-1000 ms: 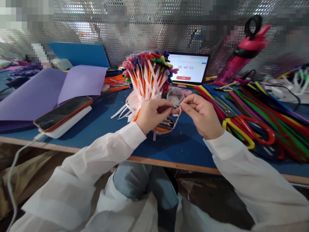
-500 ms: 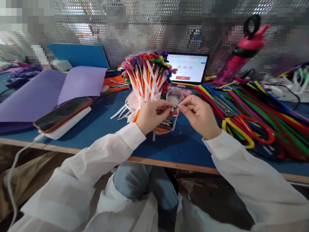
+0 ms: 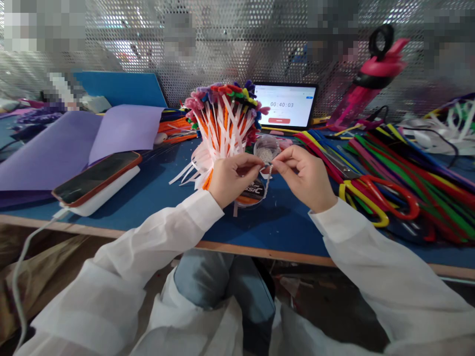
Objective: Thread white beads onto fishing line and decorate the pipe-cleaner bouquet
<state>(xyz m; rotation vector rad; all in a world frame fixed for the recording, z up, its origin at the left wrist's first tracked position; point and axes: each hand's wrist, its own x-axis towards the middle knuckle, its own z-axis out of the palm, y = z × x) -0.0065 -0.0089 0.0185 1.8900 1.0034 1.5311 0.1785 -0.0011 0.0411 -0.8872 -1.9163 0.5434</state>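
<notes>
Both hands are raised over the table's middle, fingertips almost meeting. My right hand [image 3: 306,178] is closed in a pinch on a string of small white beads [image 3: 269,182], which hangs down from its fingertips. Thumb and forefinger of my left hand [image 3: 232,179] are pressed together beside the string's upper end; what lies between them is too small to make out. Just behind the fingertips stands a clear round container [image 3: 266,144] with tiny pale beads. Under the hands, partly covered by the left one, lies a round spool [image 3: 254,190] with a dark printed label.
A bundle of pipe-cleaner flowers with white ribbons [image 3: 222,118] stands behind my left hand. Scissors [image 3: 382,200] and loose pipe cleaners [image 3: 419,173] lie right. Phone [image 3: 98,178], purple sheets [image 3: 122,131] are left. A tablet [image 3: 284,106] and pink bottle [image 3: 371,86] stand behind.
The hands hold nearly the same pose, fingertips still close together at the bead string. The whole view has shifted slightly.
</notes>
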